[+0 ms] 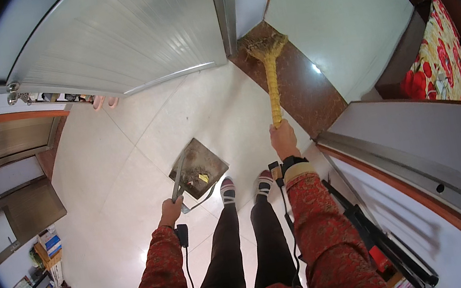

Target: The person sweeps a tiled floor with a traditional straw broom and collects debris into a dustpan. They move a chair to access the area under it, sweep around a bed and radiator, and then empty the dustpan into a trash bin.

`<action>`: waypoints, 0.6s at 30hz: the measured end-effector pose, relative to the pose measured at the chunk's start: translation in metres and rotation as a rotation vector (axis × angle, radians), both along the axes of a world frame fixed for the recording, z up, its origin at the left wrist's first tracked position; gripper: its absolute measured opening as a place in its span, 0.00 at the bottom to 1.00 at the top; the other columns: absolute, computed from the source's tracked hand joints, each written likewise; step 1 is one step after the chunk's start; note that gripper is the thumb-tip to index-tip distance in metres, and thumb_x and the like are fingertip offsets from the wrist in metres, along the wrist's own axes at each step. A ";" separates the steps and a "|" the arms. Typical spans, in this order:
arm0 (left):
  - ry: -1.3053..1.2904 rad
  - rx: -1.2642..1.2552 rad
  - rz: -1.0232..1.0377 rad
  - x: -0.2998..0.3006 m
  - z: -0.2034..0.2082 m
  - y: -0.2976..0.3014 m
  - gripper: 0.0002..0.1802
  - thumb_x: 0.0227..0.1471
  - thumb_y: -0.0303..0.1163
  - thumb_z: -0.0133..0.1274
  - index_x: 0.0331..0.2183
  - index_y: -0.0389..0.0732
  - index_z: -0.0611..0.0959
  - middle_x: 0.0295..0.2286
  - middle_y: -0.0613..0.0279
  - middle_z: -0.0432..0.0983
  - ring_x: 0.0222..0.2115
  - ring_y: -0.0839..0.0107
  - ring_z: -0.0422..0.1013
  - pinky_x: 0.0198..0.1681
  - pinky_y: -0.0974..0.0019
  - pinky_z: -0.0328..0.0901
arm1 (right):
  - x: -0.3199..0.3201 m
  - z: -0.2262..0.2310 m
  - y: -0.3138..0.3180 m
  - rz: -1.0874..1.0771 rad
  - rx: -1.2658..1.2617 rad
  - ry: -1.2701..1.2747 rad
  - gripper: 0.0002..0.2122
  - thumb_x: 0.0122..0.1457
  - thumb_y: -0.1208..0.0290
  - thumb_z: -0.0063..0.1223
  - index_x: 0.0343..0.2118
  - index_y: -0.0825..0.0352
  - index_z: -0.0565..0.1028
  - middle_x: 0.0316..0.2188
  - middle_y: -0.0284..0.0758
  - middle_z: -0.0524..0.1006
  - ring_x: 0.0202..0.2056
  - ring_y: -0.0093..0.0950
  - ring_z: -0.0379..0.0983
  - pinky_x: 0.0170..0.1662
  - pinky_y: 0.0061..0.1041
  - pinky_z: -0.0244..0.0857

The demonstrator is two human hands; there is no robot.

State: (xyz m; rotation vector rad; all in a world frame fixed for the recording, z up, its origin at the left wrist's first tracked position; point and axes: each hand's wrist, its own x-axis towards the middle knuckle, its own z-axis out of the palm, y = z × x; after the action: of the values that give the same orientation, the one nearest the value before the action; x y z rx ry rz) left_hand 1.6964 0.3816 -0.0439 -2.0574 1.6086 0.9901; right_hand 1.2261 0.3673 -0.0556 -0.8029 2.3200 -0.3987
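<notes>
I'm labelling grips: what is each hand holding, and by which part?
Right hand: yellow broom, by the near end of its handle. Left hand: dustpan, by its handle.

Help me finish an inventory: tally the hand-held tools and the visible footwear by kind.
Broom: 1
Dustpan: 1
Worn shoes: 2
Pink slippers: 2
Total: 6

one wide fisheye view, worn on the head, facing steeply down
from standing height: forearms (323,213) near at the lower edge, hands (284,141) farther out, shoes (228,191) and tiled floor (99,174) farther below; toward its rim, straight edges bend and details seem hard to make out.
</notes>
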 end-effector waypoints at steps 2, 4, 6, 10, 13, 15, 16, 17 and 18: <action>0.010 0.010 0.007 0.000 -0.003 0.001 0.34 0.48 0.55 0.53 0.24 0.25 0.81 0.22 0.36 0.76 0.27 0.44 0.75 0.32 0.49 0.66 | -0.012 0.009 0.020 0.078 0.006 0.057 0.15 0.57 0.62 0.51 0.39 0.70 0.67 0.31 0.52 0.76 0.36 0.51 0.74 0.39 0.46 0.68; 0.005 0.028 0.029 -0.001 -0.004 0.001 0.34 0.48 0.55 0.54 0.24 0.25 0.81 0.21 0.36 0.75 0.27 0.44 0.75 0.31 0.49 0.66 | -0.041 0.032 0.054 0.125 0.081 0.013 0.14 0.57 0.63 0.52 0.38 0.69 0.68 0.29 0.50 0.76 0.34 0.51 0.74 0.37 0.45 0.68; 0.029 0.016 0.049 -0.003 -0.003 0.001 0.34 0.48 0.55 0.54 0.23 0.25 0.80 0.21 0.36 0.75 0.26 0.44 0.75 0.31 0.49 0.66 | -0.057 0.055 0.079 -0.036 0.145 -0.079 0.15 0.56 0.64 0.54 0.41 0.69 0.69 0.28 0.49 0.76 0.32 0.51 0.73 0.36 0.43 0.68; 0.030 0.034 0.072 -0.006 0.001 -0.002 0.33 0.49 0.53 0.55 0.23 0.25 0.80 0.21 0.36 0.76 0.26 0.46 0.75 0.30 0.50 0.66 | -0.069 0.078 0.103 -0.337 0.176 -0.391 0.16 0.56 0.66 0.55 0.45 0.70 0.71 0.29 0.48 0.77 0.30 0.47 0.75 0.33 0.37 0.68; 0.005 0.030 0.024 -0.006 0.002 -0.002 0.33 0.49 0.53 0.55 0.23 0.25 0.80 0.22 0.36 0.76 0.27 0.45 0.75 0.30 0.50 0.66 | -0.066 0.054 0.074 -0.102 0.000 -0.131 0.16 0.57 0.67 0.53 0.47 0.68 0.70 0.30 0.48 0.78 0.29 0.41 0.77 0.31 0.35 0.69; -0.001 0.026 0.008 -0.005 0.001 0.000 0.33 0.49 0.53 0.54 0.23 0.25 0.80 0.22 0.36 0.76 0.27 0.45 0.75 0.31 0.50 0.66 | -0.066 0.027 0.040 0.128 -0.270 0.137 0.12 0.57 0.66 0.53 0.37 0.72 0.71 0.24 0.45 0.76 0.23 0.41 0.76 0.26 0.37 0.70; 0.005 0.025 0.024 -0.004 0.001 0.000 0.33 0.49 0.53 0.54 0.23 0.25 0.80 0.22 0.36 0.76 0.27 0.44 0.74 0.31 0.50 0.66 | -0.064 0.018 0.023 0.196 -0.186 0.180 0.13 0.56 0.66 0.54 0.37 0.72 0.71 0.25 0.46 0.76 0.27 0.43 0.76 0.29 0.39 0.69; 0.001 0.025 0.030 -0.003 0.001 0.000 0.33 0.49 0.53 0.54 0.23 0.25 0.80 0.22 0.36 0.75 0.27 0.44 0.74 0.31 0.49 0.66 | -0.063 0.014 0.008 0.226 -0.068 0.215 0.14 0.56 0.65 0.54 0.37 0.72 0.72 0.27 0.48 0.77 0.30 0.46 0.75 0.32 0.41 0.69; -0.011 0.024 0.021 -0.002 0.001 0.000 0.33 0.49 0.53 0.54 0.23 0.25 0.80 0.22 0.36 0.75 0.27 0.44 0.74 0.31 0.49 0.66 | -0.065 0.015 0.000 0.283 0.047 0.198 0.15 0.55 0.64 0.54 0.37 0.72 0.72 0.29 0.50 0.77 0.33 0.49 0.75 0.35 0.43 0.69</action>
State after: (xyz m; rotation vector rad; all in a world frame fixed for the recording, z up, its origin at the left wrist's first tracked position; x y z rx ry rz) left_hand 1.6944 0.3818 -0.0431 -2.0645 1.5653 0.9984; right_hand 1.1610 0.3677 -0.0402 -1.1731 2.3379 -0.1448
